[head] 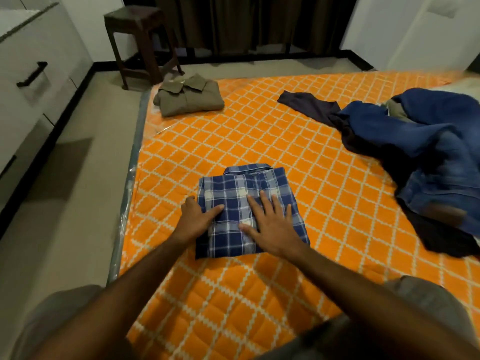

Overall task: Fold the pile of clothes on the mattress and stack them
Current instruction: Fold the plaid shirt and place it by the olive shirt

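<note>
A folded blue plaid shirt lies on the orange mattress in front of me. My left hand rests at the shirt's left edge, thumb on top and the other fingers out of sight along its side. My right hand lies flat on the shirt with fingers spread. A folded olive shirt sits at the mattress's far left corner. At the right lies a loose pile of clothes: blue jeans and a dark garment.
A dark wooden stool stands on the floor beyond the mattress's far left corner. White cabinets with a black handle line the left wall. Dark curtains hang at the back.
</note>
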Demonstrator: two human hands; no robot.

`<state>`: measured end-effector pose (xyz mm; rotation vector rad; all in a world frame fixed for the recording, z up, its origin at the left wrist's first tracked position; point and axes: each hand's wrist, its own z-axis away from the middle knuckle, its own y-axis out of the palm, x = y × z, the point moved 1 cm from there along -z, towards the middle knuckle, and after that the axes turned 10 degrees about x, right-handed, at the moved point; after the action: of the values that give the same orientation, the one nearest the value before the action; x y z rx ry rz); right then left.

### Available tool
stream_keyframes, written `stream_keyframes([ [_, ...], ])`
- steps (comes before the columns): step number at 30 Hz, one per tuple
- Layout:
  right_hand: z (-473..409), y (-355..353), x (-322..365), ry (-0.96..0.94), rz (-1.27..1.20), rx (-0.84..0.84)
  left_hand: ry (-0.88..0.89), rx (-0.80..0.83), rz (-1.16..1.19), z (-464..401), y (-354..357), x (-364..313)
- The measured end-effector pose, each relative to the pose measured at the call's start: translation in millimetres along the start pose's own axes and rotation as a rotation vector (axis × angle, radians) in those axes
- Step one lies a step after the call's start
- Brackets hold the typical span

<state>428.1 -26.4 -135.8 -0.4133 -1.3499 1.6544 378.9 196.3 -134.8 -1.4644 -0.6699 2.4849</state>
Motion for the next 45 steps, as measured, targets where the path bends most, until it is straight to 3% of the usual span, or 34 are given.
stream_keyframes([
  [4, -13, 35, 4, 0.039, -0.025, -0.081, -0.071, 0.148, 0.355, -6, 14, 1],
  [8, -11, 25, 4, 0.039, -0.089, -0.027, 0.024, 0.154, 0.446, 6, 23, -16],
  [11, -7, -2, 10, 0.029, -0.321, -0.002, 0.129, 0.137, 0.466, 17, 14, -46],
  [14, -7, -30, 33, -0.048, -0.622, -0.046, 0.254, 0.105, 0.368, 31, -11, -87],
  [16, -1, -53, 59, -0.265, -0.914, -0.072, 0.293, 0.072, 0.243, 36, -30, -118],
  [18, 12, -76, 84, -0.367, -1.249, -0.057, 0.327, 0.047, 0.055, 45, -50, -149],
  [23, 23, -89, 85, -0.322, -1.987, 0.172, 0.348, 0.063, -0.420, 54, -43, -196],
  [26, 29, -78, 59, -0.163, -2.144, 0.115, 0.356, 0.110, -0.482, 57, -8, -182],
  [28, 33, -59, 27, 0.007, -2.114, 0.062, 0.354, 0.105, -0.508, 59, 16, -156],
  [31, 46, -33, -24, 0.225, -1.923, 0.070, 0.421, 0.057, -0.367, 62, 24, -97],
  [33, 54, -28, -42, 0.311, -1.774, 0.037, 0.448, -0.128, -0.344, 59, 9, -57],
  [35, 51, -28, -49, 0.313, -1.659, 0.032, 0.329, -0.299, -0.331, 54, -13, -18],
  [36, 49, -31, -47, 0.296, -1.592, 0.046, 0.221, -0.308, -0.270, 52, -23, -2],
  [39, 30, -37, -37, 0.263, -1.269, 0.055, -0.033, -0.139, 0.076, 45, -35, 23],
  [41, 16, -39, -32, 0.259, -1.078, -0.006, -0.049, -0.039, 0.204, 45, -32, 22],
  [45, -11, -40, -38, 0.281, -0.480, -0.193, -0.014, -0.005, 0.315, 31, -25, 14],
])
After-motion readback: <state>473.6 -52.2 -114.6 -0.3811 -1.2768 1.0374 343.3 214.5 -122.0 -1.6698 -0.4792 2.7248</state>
